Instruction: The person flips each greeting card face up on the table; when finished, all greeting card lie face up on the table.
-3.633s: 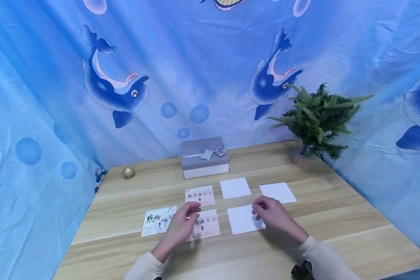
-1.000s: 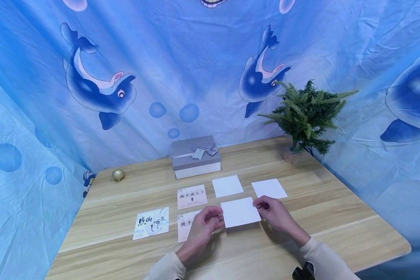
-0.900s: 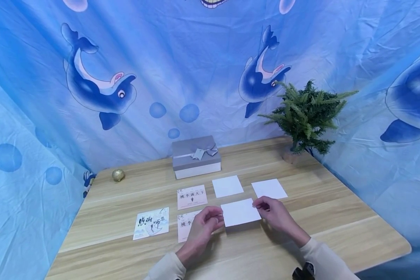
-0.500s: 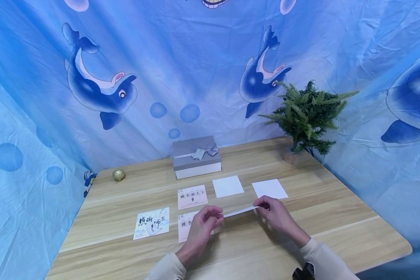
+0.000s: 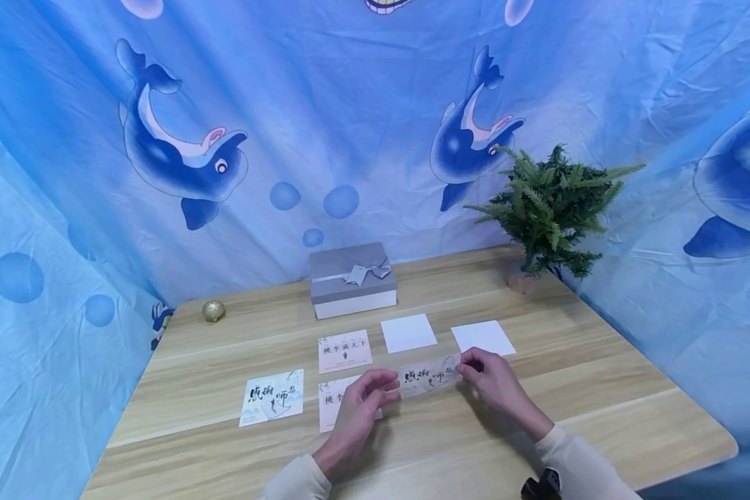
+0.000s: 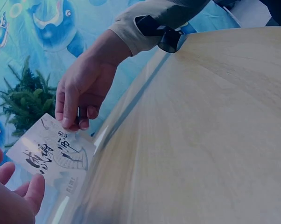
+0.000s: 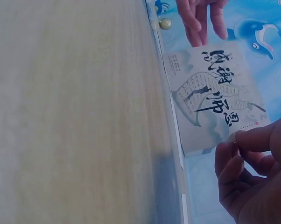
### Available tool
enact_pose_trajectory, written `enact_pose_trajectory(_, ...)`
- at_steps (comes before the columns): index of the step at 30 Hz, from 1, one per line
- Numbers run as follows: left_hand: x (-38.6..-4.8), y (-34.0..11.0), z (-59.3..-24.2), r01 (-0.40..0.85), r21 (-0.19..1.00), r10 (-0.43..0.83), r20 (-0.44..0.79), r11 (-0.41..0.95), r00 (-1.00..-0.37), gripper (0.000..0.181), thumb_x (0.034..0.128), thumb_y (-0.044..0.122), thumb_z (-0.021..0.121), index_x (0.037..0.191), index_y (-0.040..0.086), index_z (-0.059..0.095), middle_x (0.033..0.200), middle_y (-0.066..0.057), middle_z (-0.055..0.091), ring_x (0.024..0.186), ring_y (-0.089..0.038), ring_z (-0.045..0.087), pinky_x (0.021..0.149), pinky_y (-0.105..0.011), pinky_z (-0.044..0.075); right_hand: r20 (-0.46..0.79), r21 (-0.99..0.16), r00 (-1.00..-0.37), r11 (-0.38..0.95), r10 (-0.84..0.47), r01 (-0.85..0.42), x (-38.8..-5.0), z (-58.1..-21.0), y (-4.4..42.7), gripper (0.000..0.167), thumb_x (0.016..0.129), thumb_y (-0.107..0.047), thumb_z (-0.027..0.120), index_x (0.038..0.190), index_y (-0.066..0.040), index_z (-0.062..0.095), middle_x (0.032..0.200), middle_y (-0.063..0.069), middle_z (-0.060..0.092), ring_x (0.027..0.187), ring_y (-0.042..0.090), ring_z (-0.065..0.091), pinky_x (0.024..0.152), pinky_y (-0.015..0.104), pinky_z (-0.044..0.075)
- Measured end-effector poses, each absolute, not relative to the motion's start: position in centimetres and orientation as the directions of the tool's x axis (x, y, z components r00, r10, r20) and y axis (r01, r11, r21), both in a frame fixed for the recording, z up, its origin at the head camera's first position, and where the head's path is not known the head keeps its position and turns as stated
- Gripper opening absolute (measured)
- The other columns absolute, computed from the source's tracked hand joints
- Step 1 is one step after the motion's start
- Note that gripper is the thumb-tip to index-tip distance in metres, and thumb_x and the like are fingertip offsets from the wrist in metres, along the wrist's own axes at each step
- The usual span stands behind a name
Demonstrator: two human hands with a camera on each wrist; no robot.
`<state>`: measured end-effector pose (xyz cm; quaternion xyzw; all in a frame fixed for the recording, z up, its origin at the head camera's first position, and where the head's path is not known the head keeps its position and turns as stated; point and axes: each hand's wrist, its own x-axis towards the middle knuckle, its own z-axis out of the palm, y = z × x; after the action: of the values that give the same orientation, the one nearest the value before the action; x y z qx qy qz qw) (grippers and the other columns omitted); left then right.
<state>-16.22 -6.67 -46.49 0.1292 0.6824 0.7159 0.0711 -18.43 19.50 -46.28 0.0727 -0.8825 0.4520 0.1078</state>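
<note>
A card [image 5: 429, 376] with black brush characters is held up off the table, its printed face showing. My right hand [image 5: 489, 378] pinches its right edge between thumb and fingers; the right wrist view shows this card [image 7: 215, 93] close up. At the card's opposite edge, my left hand [image 5: 362, 406] has its fingers loosely extended; the left hand's fingers [image 7: 200, 23] come right up to the edge without visibly curling round it. Beneath the left hand lies a pink printed card [image 5: 332, 410], partly covered. Another pink card [image 5: 345, 352] lies behind it.
A brush-lettered card [image 5: 271, 397] lies at left. Two blank white cards, a middle one [image 5: 408, 333] and a right one [image 5: 484, 337], lie behind the hands. A grey gift box [image 5: 353, 281], a gold ball [image 5: 213, 310] and a small fir tree [image 5: 553, 208] stand farther back.
The card has come up from the table between both hands. It has turned from its blank white side, through edge-on, to its printed side. The left hand has moved right toward it.
</note>
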Motion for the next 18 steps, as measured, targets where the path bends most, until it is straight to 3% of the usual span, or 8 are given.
enact_pose_trajectory(8, -16.0, -6.93, -46.89, 0.052, 0.998, 0.271, 0.055, -0.019, -0.961, 0.041, 0.0868, -0.004, 0.049, 0.128, -0.005, 0.054, 0.127, -0.024, 0.058, 0.113, -0.039, 0.058, 0.093, -0.042, 0.053, 0.233, -0.754, -0.971, 0.623, -0.045, -0.21, -18.52, -46.56, 19.42, 0.008, 0.088, -0.005, 0.068, 0.083, -0.01, 0.064, 0.073, -0.003, 0.059, 0.072, 0.012, 0.052, 0.066, 0.025, 0.044)
enact_pose_trajectory(18, -16.41, -6.87, -47.28, 0.08, 0.996, 0.286, 0.087, -0.037, -0.954, 0.048, 0.0869, -0.004, 0.051, 0.135, -0.004, 0.048, 0.136, -0.025, 0.052, 0.125, -0.039, 0.052, 0.098, -0.034, 0.051, 0.224, -0.752, -0.971, 0.619, -0.085, -0.227, -18.54, -46.87, 19.47, 0.007, 0.088, -0.004, 0.067, 0.084, -0.009, 0.065, 0.075, -0.003, 0.06, 0.069, 0.01, 0.052, 0.063, 0.025, 0.044)
